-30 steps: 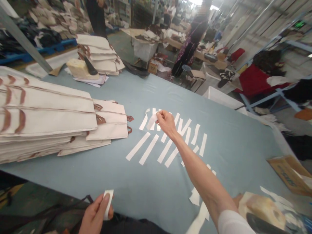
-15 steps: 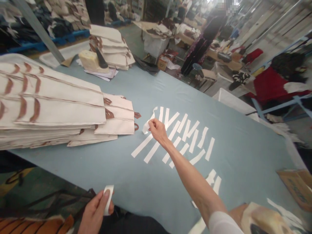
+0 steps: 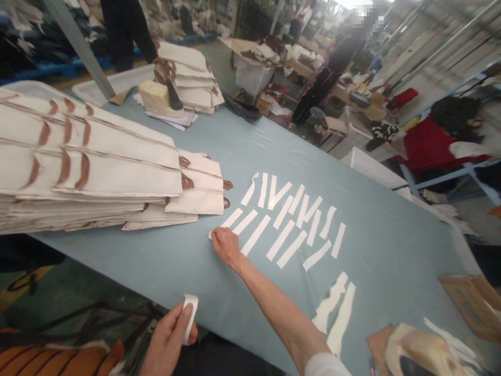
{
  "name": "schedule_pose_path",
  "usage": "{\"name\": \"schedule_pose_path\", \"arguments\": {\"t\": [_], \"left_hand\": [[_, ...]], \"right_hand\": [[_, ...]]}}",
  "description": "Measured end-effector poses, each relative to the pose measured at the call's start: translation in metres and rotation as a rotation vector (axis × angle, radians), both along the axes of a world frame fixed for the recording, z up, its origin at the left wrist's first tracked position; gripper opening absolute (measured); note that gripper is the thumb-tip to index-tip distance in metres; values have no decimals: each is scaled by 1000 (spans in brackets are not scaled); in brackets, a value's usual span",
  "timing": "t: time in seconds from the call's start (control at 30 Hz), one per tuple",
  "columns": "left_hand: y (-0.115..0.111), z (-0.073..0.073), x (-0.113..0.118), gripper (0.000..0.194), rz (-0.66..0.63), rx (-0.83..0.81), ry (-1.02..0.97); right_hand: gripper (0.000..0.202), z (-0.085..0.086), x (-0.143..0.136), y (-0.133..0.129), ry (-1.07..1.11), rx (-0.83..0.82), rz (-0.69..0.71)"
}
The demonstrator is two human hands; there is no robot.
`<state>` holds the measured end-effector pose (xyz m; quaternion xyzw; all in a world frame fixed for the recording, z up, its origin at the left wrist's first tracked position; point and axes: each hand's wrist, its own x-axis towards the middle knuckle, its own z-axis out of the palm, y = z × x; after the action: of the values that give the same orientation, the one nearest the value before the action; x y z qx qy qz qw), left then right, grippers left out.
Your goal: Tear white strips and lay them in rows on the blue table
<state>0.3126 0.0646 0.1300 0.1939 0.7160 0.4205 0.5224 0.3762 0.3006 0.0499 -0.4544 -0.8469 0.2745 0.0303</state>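
My left hand [image 3: 170, 334], at the table's near edge, is closed on a small stack of white strips [image 3: 190, 318], thumb on top. Out over the table, my right hand [image 3: 226, 245] has its fingers pressed together at the near end of a white strip [image 3: 231, 216]; a bit of white shows past the fingertips. Several other white strips [image 3: 287, 248] lie in two slanting rows on the blue-green tabletop [image 3: 188, 266], right of and beyond this hand.
Piled cream fabric pieces with brown tabs [image 3: 129, 169] cover the table's left side. A yellowish block [image 3: 158, 98] stands at the back. Longer ragged white strips [image 3: 340, 318] and a cardboard box [image 3: 472, 303] lie at the right. A person [image 3: 331, 68] stands beyond the table.
My right hand has moved toward me and left from the back row to the front row; the strip it held there now lies flat. My left hand still holds its strips. The view has shifted slightly.
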Motion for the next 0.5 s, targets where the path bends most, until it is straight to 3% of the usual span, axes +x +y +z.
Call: {"name": "schedule_pose_path", "arguments": {"t": [0.23, 0.4, 0.5], "left_hand": [[-9, -1, -17, 64, -23, 50, -10], [-6, 12, -30, 66, -11, 71, -65], [-2, 23, -33, 59, 12, 98, -148]], "right_hand": [[21, -7, -22, -26, -44, 82, 21], [25, 5, -13, -46, 69, 119, 112], [31, 19, -1, -46, 181, 134, 95]]}}
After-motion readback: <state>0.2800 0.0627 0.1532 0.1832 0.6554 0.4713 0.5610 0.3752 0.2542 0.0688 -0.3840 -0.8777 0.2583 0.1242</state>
